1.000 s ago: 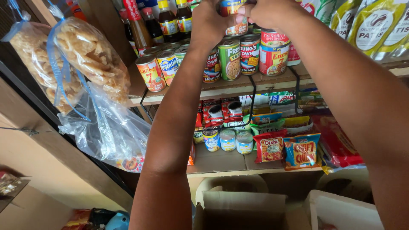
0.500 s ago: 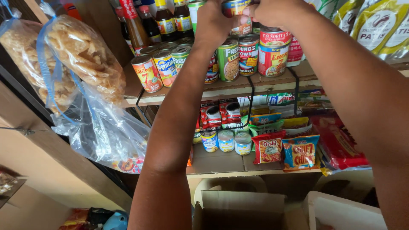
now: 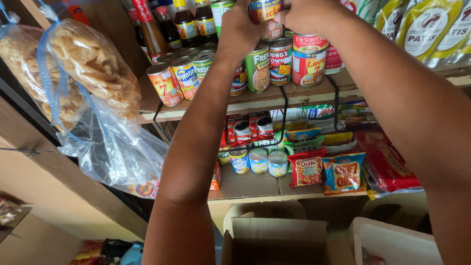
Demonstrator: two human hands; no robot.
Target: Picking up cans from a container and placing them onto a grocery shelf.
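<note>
Shifted slightly since a moment ago: view tilted, can [image 3: 263, 10] held at same height.
Head view: left hand [image 3: 241, 30] and right hand [image 3: 308, 14] pinching can above upper shelf [image 3: 255, 100]; not yet set among stocked cans [image 3: 257, 68]; open box [image 3: 274, 243] below.

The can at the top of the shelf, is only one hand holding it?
No, both the left hand and the right hand grip the can from either side above the upper shelf.
</note>
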